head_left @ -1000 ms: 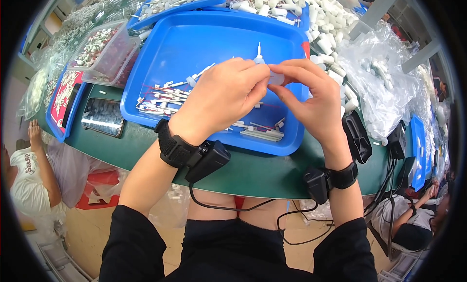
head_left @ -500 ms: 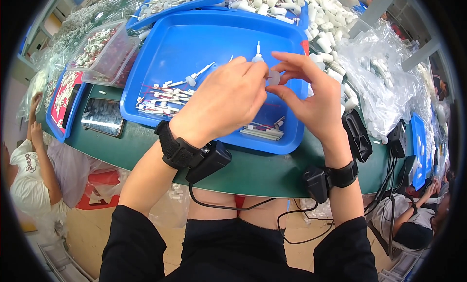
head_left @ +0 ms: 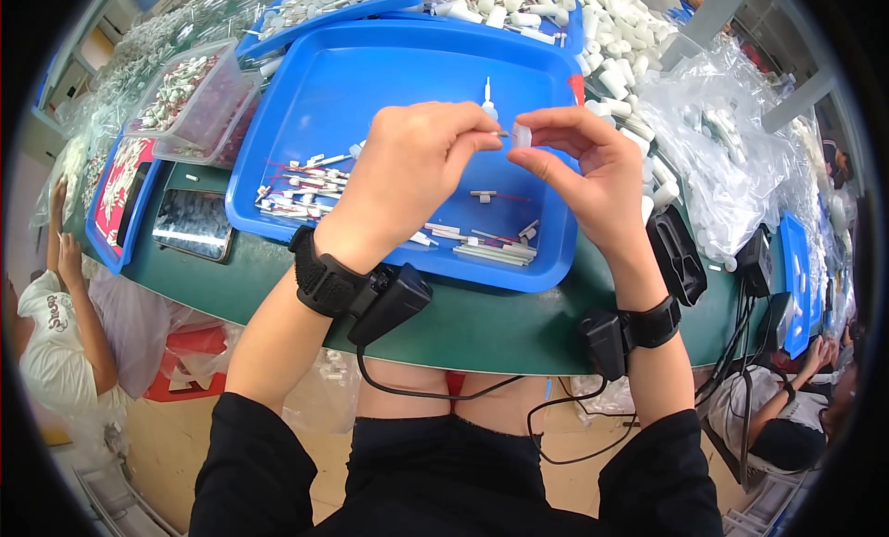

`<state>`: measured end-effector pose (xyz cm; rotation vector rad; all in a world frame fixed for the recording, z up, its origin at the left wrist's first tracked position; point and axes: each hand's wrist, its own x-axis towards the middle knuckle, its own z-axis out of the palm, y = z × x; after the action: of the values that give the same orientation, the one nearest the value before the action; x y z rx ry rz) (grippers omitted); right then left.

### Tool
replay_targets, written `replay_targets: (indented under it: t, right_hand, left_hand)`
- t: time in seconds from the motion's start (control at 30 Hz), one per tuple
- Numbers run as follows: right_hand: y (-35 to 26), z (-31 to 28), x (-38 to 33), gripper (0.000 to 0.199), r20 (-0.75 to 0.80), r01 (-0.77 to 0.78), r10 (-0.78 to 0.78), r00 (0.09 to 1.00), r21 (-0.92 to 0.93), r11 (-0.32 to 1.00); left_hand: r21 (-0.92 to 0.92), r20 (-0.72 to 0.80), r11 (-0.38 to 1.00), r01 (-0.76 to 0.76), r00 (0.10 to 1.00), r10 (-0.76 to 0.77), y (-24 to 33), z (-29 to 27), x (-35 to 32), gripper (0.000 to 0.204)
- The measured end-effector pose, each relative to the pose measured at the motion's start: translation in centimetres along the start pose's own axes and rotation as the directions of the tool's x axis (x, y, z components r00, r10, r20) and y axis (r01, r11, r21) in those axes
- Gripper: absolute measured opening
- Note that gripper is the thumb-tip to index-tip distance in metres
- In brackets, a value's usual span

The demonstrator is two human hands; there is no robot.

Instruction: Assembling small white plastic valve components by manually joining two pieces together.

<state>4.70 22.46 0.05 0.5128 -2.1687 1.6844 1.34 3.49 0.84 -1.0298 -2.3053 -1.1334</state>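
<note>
Over the blue tray (head_left: 370, 83), the left hand (head_left: 407, 171) pinches a thin pin (head_left: 501, 134) between fingertips, its tip just beside a small white cap (head_left: 523, 135) — nipped between the right hand's (head_left: 593, 171) thumb and forefinger — with more white parts (head_left: 482, 245) lying in the tray below.

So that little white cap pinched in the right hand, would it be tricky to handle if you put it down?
Probably. The white cap looks tiny and plastic, so likely very light and stiff; the right hand holds it with only its fingertips. It seems rounded, so on the smooth blue tray it may well roll or skid away.
</note>
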Motion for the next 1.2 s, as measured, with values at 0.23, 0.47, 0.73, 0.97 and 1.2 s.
replay_targets:
  t: [0.23, 0.47, 0.73, 0.97, 1.2]
  right_hand:
    - [-0.2, 0.8, -0.5, 0.018, 0.011, -0.089, 0.088, 0.996, 0.113, 0.990]
    - [0.1, 0.8, -0.7, 0.017, -0.020, -0.022, 0.023, 1.000, 0.028, 0.999]
    - [-0.1, 1.5, -0.2, 0.021, -0.076, -0.044, 0.044, 0.996, -0.006, 0.999]
    - [-1.5, -0.9, -0.1, 0.022, 0.409, 0.344, -0.127, 0.904, -0.516, 0.784]
    - [-1.2, 1.4, -1.2, 0.013, 0.537, 0.372, -0.059, 0.841, -0.497, 0.784]
  left_hand:
    - [0.063, -0.025, 0.990, -0.128, 0.991, 0.129, -0.1, -0.2, -0.3, 0.012]
    - [0.133, -0.022, 0.970, -0.205, 0.977, 0.210, 0.2, 0.1, -0.5, 0.013]
    - [0.152, -0.052, 0.972, -0.180, 0.980, 0.190, -0.3, 0.5, -0.3, 0.009]
    - [0.451, -0.038, 0.891, -0.052, 0.996, 0.078, -2.4, 0.8, -0.7, 0.016]
    - [0.457, -0.064, 0.887, -0.071, 0.992, 0.113, -1.7, 0.7, -0.3, 0.014]
